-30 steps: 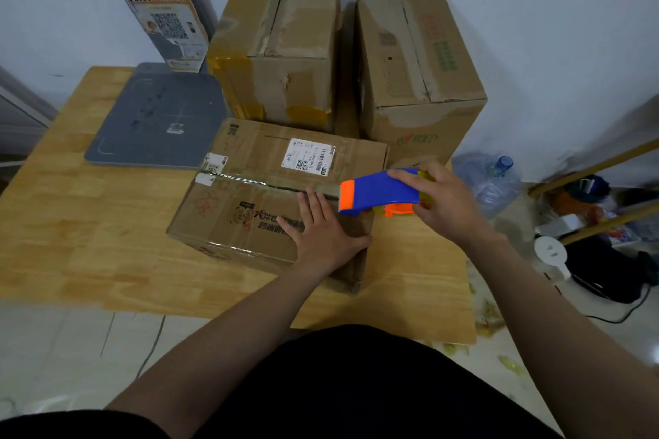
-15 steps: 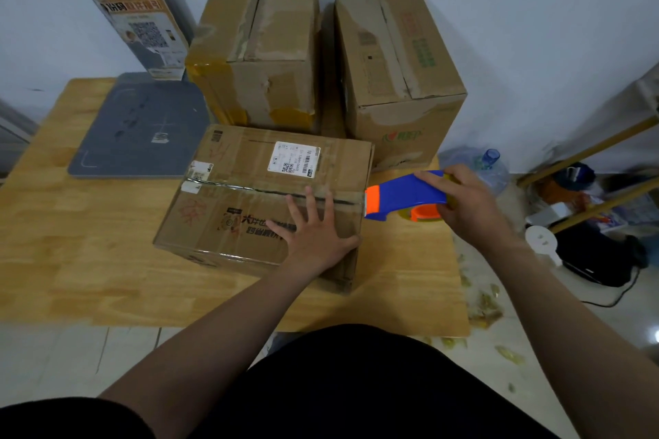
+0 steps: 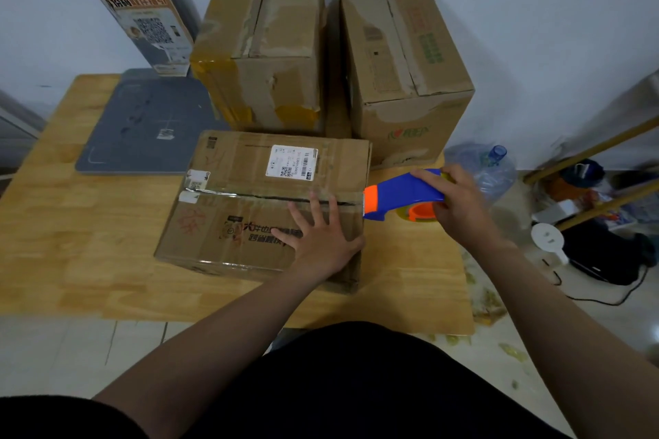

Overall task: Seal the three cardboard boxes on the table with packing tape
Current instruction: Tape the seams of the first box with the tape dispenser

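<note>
Light wooden table (image 3: 71, 242) by white wall. Two tall brown cardboard boxes at back, left one (image 3: 264, 46) and right one (image 3: 403, 64), side by side. Flat brown cardboard box (image 3: 249, 189) in front, touching them. Grey square slab (image 3: 142, 125) on table, left. Left hand (image 3: 321, 239) flat on front box top, fingers spread, straight. Right hand (image 3: 460, 203) curled round blue-and-orange plastic tape dispenser (image 3: 403, 194), orange tip at right end of box's centre seam. White shipping label (image 3: 291, 162) on far flap.

Open wood along the left and near edges of the light wooden table (image 3: 71, 253); tall tape-patched cardboard box (image 3: 264, 46), tall green-printed cardboard box (image 3: 403, 57) and grey flat slab (image 3: 142, 125) block the far edge.
</note>
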`<state>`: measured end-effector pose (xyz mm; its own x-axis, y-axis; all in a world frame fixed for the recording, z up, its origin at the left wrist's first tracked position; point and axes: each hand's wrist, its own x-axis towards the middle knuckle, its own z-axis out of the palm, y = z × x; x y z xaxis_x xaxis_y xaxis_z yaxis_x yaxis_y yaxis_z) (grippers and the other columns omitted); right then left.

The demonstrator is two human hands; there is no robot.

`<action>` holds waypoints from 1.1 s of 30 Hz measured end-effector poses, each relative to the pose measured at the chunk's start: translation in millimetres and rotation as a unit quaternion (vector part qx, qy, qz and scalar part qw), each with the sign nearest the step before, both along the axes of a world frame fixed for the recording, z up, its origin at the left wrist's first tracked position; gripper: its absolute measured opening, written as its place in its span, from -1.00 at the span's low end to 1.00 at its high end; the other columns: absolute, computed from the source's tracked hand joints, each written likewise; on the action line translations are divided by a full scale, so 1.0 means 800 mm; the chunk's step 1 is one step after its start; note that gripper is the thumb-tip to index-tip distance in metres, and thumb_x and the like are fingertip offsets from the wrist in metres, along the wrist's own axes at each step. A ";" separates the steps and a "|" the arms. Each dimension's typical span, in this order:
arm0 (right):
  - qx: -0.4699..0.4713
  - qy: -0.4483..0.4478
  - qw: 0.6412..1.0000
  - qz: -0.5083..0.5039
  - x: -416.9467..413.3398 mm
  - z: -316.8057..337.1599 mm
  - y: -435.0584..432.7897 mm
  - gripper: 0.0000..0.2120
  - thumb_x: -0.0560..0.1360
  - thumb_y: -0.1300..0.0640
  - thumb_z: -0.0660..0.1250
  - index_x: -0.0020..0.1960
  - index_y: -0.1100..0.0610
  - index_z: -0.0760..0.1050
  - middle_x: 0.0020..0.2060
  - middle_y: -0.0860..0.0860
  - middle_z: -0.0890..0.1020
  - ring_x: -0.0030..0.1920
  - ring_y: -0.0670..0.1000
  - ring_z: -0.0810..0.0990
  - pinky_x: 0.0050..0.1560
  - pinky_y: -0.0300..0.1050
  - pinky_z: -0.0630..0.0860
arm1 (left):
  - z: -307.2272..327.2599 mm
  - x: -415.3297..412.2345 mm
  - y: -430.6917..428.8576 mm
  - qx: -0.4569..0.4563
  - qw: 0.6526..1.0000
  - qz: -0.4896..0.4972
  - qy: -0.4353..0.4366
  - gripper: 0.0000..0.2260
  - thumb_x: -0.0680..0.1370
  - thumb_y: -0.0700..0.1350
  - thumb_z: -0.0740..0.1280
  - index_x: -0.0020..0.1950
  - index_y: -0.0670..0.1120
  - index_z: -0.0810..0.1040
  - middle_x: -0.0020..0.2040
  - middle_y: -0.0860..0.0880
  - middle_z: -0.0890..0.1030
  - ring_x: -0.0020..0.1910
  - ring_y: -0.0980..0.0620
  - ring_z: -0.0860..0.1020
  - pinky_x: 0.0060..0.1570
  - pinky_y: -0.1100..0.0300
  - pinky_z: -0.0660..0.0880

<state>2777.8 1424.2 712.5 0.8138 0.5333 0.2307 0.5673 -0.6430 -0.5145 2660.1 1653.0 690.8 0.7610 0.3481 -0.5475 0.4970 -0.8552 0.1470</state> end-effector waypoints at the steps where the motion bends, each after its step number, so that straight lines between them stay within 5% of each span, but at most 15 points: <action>1: -0.003 0.002 1.000 -0.001 -0.003 -0.001 0.002 -0.40 0.48 0.37 0.39 0.45 -0.03 0.47 0.10 0.11 0.42 0.11 0.13 0.41 0.14 -0.08 0.33 | -0.001 -0.003 -0.001 -0.005 1.000 0.011 0.003 -0.02 0.49 0.52 0.11 0.61 0.10 -0.42 0.56 -0.06 -0.53 0.50 -0.40 -0.49 0.22 -0.69 -0.27; 8: -0.009 0.025 1.000 0.013 -0.026 -0.003 0.043 -0.40 0.50 0.34 0.38 0.47 -0.05 0.44 0.10 0.05 0.37 0.12 0.00 0.33 0.18 -0.05 0.39 | 0.005 -0.020 0.040 -0.003 0.999 0.038 0.023 -0.02 0.50 0.50 0.16 0.62 0.12 -0.38 0.57 -0.05 -0.52 0.51 -0.40 -0.47 0.24 -0.71 -0.21; 15: -0.046 0.081 0.994 0.062 -0.055 0.003 0.132 -0.26 0.51 0.33 0.37 0.55 -0.18 0.28 0.30 0.13 0.38 0.34 0.17 0.36 0.27 0.07 0.44 | 0.005 -0.053 0.143 0.008 0.999 0.046 0.024 -0.08 0.55 0.46 0.12 0.62 0.11 -0.38 0.56 -0.06 -0.55 0.51 -0.37 -0.48 0.25 -0.68 -0.23; 21: -0.058 0.082 0.993 0.067 -0.070 0.011 0.193 -0.28 0.52 0.30 0.38 0.56 -0.16 0.28 0.31 0.16 0.37 0.35 0.19 0.36 0.24 0.09 0.46 | 0.003 -0.076 0.187 0.003 0.998 -0.019 -0.058 -0.27 0.67 0.20 0.06 0.67 -0.08 -0.25 0.64 -0.15 -0.36 0.58 -0.29 -0.38 0.47 -0.45 -0.26; 25: -0.072 0.088 0.991 0.065 -0.065 0.013 0.199 -0.27 0.52 0.30 0.37 0.56 -0.19 0.26 0.32 0.16 0.36 0.35 0.20 0.36 0.23 0.11 0.47 | -0.002 -0.085 0.200 0.026 0.985 -0.091 -0.144 -0.27 0.67 0.15 0.09 0.67 -0.14 -0.20 0.67 -0.11 -0.27 0.63 -0.05 -0.30 0.56 -0.30 -0.23; 33: -0.073 0.114 0.990 0.040 -0.059 0.012 0.203 -0.25 0.51 0.31 0.34 0.54 -0.26 0.25 0.34 0.12 0.36 0.33 0.20 0.41 0.26 0.15 0.48 | 0.011 -0.062 0.207 0.000 0.993 -0.076 -0.089 -0.15 0.62 0.20 0.20 0.66 -0.17 -0.22 0.67 -0.14 -0.25 0.64 -0.06 -0.26 0.55 -0.19 -0.27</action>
